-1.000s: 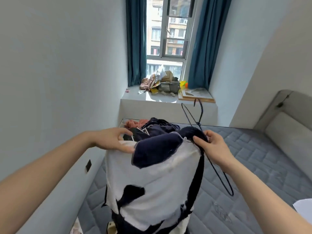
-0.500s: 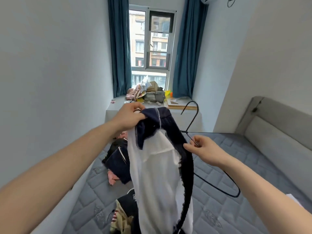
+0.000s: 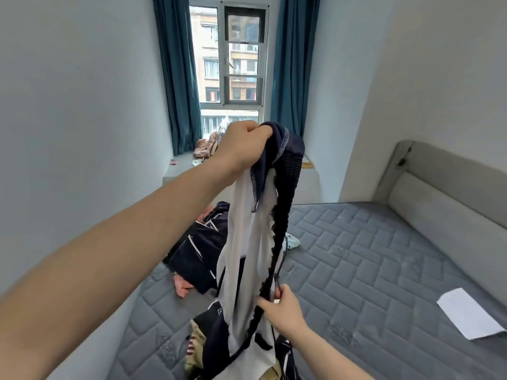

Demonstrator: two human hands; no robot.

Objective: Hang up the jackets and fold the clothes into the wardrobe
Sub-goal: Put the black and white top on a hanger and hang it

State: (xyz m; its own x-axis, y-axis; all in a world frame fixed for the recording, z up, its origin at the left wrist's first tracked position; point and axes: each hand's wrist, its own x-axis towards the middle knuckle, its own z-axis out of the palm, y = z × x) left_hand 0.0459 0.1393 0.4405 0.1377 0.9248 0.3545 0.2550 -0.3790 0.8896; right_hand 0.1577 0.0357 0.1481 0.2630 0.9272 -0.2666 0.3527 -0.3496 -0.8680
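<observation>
The left hand grips the jacket collar high, the right hand pinches its edge low with the hanger, which likely goes inside next.

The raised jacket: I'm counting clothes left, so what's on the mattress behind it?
Behind the jacket lie a navy garment and something pink; the rest is covered.

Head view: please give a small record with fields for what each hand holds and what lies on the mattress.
left hand: grips the collar of the navy and white jacket, held up high
right hand: pinches the jacket's dark edge lower down; hanger barely visible
mattress: grey, quilted
on mattress: dark clothes pile, white paper
</observation>
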